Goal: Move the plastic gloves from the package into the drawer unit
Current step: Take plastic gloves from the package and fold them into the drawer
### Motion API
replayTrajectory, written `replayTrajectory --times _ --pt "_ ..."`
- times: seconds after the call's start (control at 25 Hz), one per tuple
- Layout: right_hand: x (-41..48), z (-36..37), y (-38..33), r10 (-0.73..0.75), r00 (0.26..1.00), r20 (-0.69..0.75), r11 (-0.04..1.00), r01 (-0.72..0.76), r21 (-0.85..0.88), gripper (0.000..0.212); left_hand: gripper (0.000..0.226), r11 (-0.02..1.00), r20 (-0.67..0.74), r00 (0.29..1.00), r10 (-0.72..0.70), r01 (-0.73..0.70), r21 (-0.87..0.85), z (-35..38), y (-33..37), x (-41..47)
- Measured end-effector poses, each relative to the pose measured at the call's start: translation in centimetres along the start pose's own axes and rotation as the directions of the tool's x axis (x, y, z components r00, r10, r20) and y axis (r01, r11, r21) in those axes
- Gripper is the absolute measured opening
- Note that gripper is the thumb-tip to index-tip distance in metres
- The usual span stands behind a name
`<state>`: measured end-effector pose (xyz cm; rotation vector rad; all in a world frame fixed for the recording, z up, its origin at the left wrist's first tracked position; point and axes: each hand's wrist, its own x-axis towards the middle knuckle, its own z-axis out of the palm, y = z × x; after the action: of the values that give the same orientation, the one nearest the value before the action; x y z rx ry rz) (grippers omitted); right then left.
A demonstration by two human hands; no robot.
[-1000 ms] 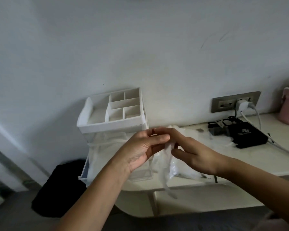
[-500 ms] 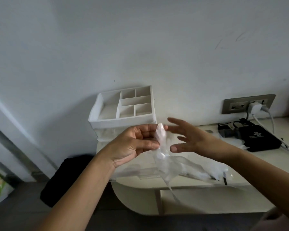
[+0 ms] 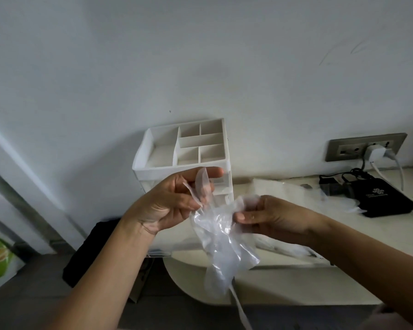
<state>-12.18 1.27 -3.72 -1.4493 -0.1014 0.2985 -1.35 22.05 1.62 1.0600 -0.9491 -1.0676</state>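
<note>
The left hand (image 3: 174, 203) pinches 1 upper tip of the crumpled clear plastic gloves (image 3: 221, 241) between thumb and fingers. The right hand (image 3: 267, 216) curls round the bunch just beside it, in the air before the white drawer unit (image 3: 184, 148), with the loose tail hanging past the counter's (image 3: 284, 284) rounded front edge. The unit stands at the counter's left end against the wall; between it and the black box (image 3: 382, 198) under the wall socket (image 3: 365, 146) lies the flat clear package (image 3: 279, 189).
</note>
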Motion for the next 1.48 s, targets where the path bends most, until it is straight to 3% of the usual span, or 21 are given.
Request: replayTrajectory --times 0.04,0.16,0.28,0.36,0.48,0.6,0.68,0.72,0.84,0.92,1.04,1.12,1.16,1.24,1.4,1.48 --pt "-0.3 0.0 -0.7 -0.037 0.997 -0.074 0.999 0.034 -0.040 0.016 0.049 0.999 -0.019 1.000 -0.018 0.019 0.041 -0.2 0.2 -0.4" --pt "-1.2 0.0 -3.7 -0.207 0.956 -0.209 0.919 0.117 -0.378 0.005 0.048 0.983 -0.082 0.995 -0.062 0.075 0.167 -1.5 0.5 -1.5" --pt "-1.1 0.7 -6.3 -0.210 0.960 -0.183 0.706 0.019 -0.708 0.015 0.071 0.973 -0.223 0.974 -0.049 0.098 0.210 -1.2 0.5 -1.2" --pt "-0.1 1.8 -7.2 -0.193 0.972 -0.136 0.549 -0.008 -0.836 0.026 0.079 0.926 -0.289 0.957 -0.034 0.140 0.352 0.0 0.4 -0.2" --pt "1.8 2.8 -7.8 -0.228 0.968 -0.101 0.323 -0.022 -0.946 0.046 0.061 0.834 -0.357 0.934 -0.003 0.200 0.515 1.8 -0.3 1.1" --pt "3.0 3.0 -8.0 -0.249 0.962 -0.108 0.251 -0.043 -0.967 0.053 0.038 0.807 -0.511 0.857 0.070 0.252 0.534 1.8 -1.0 1.6" --pt "3.3 2.8 -7.7 -0.209 0.966 -0.150 0.294 -0.084 -0.952 0.050 0.011 0.819 -0.554 0.824 0.119 0.235 0.524 1.4 -1.4 1.6" --pt "3.4 2.5 -7.4 -0.169 0.970 -0.177 0.366 -0.105 -0.925 0.044 0.003 0.818 -0.573 0.805 0.150 0.224 0.529 1.2 -1.5 1.6" --pt "3.1 0.4 -6.4 -0.052 0.973 -0.226 0.660 -0.136 -0.739 0.014 0.004 0.878 -0.666 0.725 0.176 0.191 0.440 -0.5 -1.3 0.6" --pt "2.8 -0.9 -5.8 -0.013 0.969 -0.246 0.774 -0.146 -0.616 0.002 0.003 0.868 -0.670 0.736 0.096 0.269 0.419 -1.7 -0.9 -0.4" --pt "3.1 -1.3 -5.4 0.016 0.975 -0.220 0.741 -0.159 -0.652 0.007 0.025 0.827 -0.594 0.802 -0.064 0.375 0.418 -1.9 -1.1 -1.0" --pt "3.9 -0.6 -5.5 0.022 0.985 -0.171 0.681 -0.140 -0.719 0.010 0.036 0.830 -0.589 0.808 -0.031 0.349 0.436 -1.4 -1.6 -0.3" --pt "4.2 -0.3 -5.6 0.016 0.986 -0.164 0.666 -0.133 -0.734 0.010 0.028 0.829 -0.599 0.801 0.021 0.320 0.458 -1.2 -1.8 0.1" --pt "4.6 -0.2 -5.8 0.016 0.984 -0.176 0.662 -0.142 -0.736 0.010 0.005 0.818 -0.646 0.755 0.118 0.295 0.494 -1.4 -2.0 0.6" --pt "4.1 -1.3 -4.8 0.125 0.977 -0.174 0.789 -0.204 -0.580 0.005 0.007 0.866 -0.775 0.621 0.117 0.319 0.386 -4.0 -2.4 -0.7" --pt "4.2 -1.4 -3.7 0.104 0.958 -0.266 0.867 -0.219 -0.448 0.005 0.010 0.895 -0.840 0.537 0.079 0.332 0.297 -5.3 -2.7 -1.4"
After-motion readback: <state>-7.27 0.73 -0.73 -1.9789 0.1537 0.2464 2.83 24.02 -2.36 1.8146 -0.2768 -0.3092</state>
